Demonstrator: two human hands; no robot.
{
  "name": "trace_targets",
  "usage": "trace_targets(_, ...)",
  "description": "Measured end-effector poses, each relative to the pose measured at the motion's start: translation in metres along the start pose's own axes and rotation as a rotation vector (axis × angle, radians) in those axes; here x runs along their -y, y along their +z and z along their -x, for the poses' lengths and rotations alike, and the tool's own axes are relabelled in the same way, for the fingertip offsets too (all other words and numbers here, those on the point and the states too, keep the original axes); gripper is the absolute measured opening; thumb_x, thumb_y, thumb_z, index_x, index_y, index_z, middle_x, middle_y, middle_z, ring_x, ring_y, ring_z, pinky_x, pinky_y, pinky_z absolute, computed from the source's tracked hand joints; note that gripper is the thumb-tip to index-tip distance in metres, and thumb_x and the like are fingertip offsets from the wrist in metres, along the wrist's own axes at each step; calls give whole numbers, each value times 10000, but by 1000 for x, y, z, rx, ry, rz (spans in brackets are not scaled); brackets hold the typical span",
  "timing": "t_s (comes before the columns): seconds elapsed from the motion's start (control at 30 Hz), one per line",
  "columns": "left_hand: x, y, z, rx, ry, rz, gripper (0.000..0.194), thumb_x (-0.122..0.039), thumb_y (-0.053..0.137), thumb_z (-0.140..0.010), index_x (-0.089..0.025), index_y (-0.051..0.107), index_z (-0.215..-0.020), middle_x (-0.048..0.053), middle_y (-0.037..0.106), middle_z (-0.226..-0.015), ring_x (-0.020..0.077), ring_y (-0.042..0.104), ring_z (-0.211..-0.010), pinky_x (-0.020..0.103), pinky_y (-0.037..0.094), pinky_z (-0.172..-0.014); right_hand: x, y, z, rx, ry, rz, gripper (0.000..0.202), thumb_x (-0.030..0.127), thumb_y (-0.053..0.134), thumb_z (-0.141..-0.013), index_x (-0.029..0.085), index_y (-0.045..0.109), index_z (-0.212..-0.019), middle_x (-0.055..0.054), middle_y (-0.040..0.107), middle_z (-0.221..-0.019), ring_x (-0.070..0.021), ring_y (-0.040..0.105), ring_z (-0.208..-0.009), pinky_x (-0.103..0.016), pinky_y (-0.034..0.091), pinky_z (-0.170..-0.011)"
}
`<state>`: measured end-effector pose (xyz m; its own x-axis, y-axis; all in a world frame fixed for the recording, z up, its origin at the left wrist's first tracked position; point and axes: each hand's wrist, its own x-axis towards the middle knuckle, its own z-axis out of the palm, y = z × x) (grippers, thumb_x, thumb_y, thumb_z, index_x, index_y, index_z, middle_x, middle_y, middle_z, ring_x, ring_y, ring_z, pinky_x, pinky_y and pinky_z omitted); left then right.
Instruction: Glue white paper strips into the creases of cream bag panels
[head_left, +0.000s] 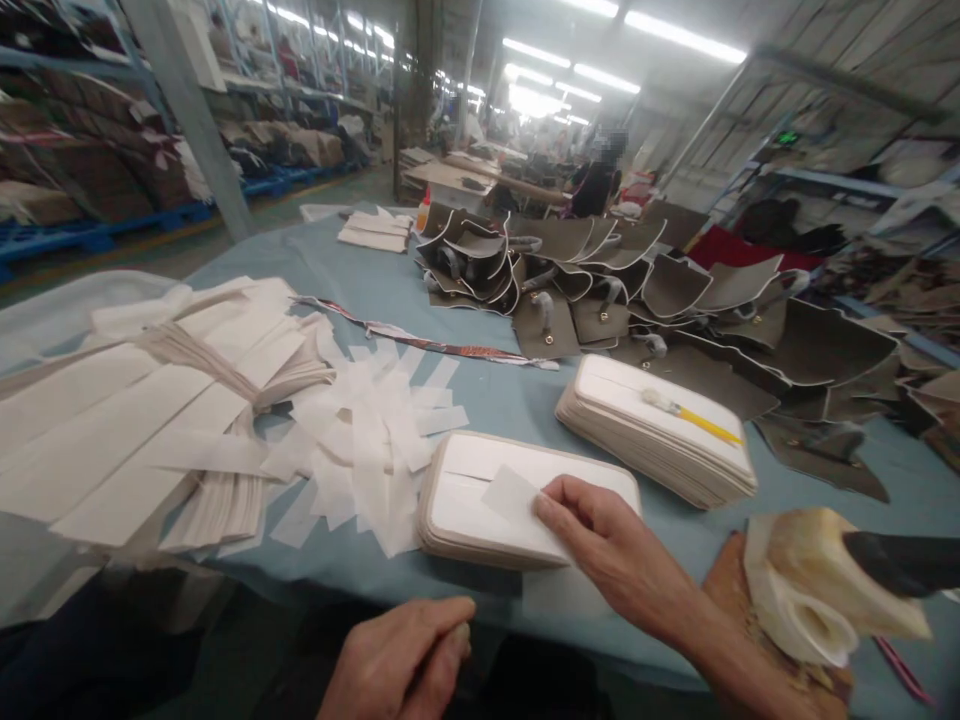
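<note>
Two panel stacks, one slip in the right hand

Far left: one spread of cream strips (112, 410), too many to count, on the blue-covered surface (360, 270). Beside it, a heap of loose translucent slips (382, 430), overlapping, uncountable. Beyond, one twisted band (450, 348).

Front centre: left hand (401, 660), grip closed, fingers curled, nothing seen in it. Next, near panel stack (465, 465): rounded corners, white top, tan rim, one thin dark line across the top. White slip (508, 493) over that top: one, thin, flat, straight-edged. Right hand (607, 540), grip pinching its right end.

Farther right: far panel stack (615, 378), one yellow-handled brush (701, 420) on it. Rightmost front: one crusted cream container (799, 570).
</note>
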<state>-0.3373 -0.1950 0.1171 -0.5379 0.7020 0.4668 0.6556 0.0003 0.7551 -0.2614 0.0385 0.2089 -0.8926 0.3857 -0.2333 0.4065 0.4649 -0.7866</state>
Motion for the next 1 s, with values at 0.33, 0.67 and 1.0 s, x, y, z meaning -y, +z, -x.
trace_targets(0.33, 38, -26, -24, -191, -79, -335, 167, -262, 564, -1005, -257, 697, -1106, 11, 790, -992, 147, 766, -885, 215, 609, -851, 25, 1, -56, 169, 28, 381, 269, 317, 548, -1003, 191, 632, -780, -18, 664, -776, -168, 549, -715, -286, 326, -642)
trace_targets(0.67, 50, -17, -33, -133, -59, -337, 198, -196, 527, -1012, -237, 662, -1151, 36, 761, -1065, 144, 735, -982, 237, 593, -921, 27, 16, -80, 115, 76, 506, 278, 325, 579, -988, 203, 655, -750, -2, 668, -713, -160, 543, -643, -285, 295, -598)
trace_targets(1.0, 58, -16, -36, -121, -85, -307, 195, -185, 547, -1007, -232, 660, -1159, 38, 743, -1092, 147, 720, -1003, 246, 582, -935, 32, 29, -87, 108, 135, 692, 265, 330, 596, -989, 216, 678, -764, -34, 722, -769, -209, 623, -750, -302, 297, -641)
